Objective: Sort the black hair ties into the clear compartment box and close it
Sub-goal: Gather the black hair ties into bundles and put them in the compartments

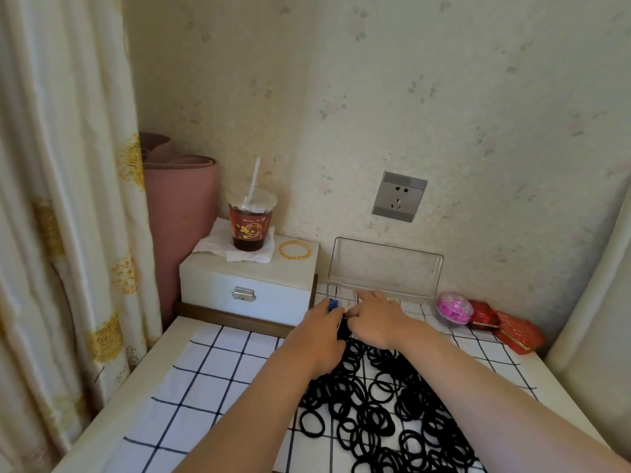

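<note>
Far left of the grip hang a patterned curtain [61, 199] and a rolled pink mat [181, 213]. Nearer, a white latched case [246, 288] carries a drink cup [251, 223] with a straw on a tissue [235, 249], and gold bangles [295, 249] beside it.

The left hand [321, 331] sits just right of that case, its fingers curled round a small bunch of ties [343, 331]; something blue [333, 304] shows at its fingertips. The right hand [375, 322] lies against the bunch from the other side, thumb touching the black bands and fingers reaching forward over the front edge of the clear compartment box [386, 264]. Whether this hand pinches the bunch or only rests on it cannot be told.

The box stands directly beyond the grip, its lid raised against the wall, its tray mostly hidden by the knuckles. Below the grip, toward the person, the loose black hair ties [375, 404] spread in a heap on a checked cloth [205, 387], running under the right forearm.

Right of the grip lie a pink egg-shaped case [456, 308] and red pouches [505, 327]; a wall socket [399, 196] sits above.
</note>
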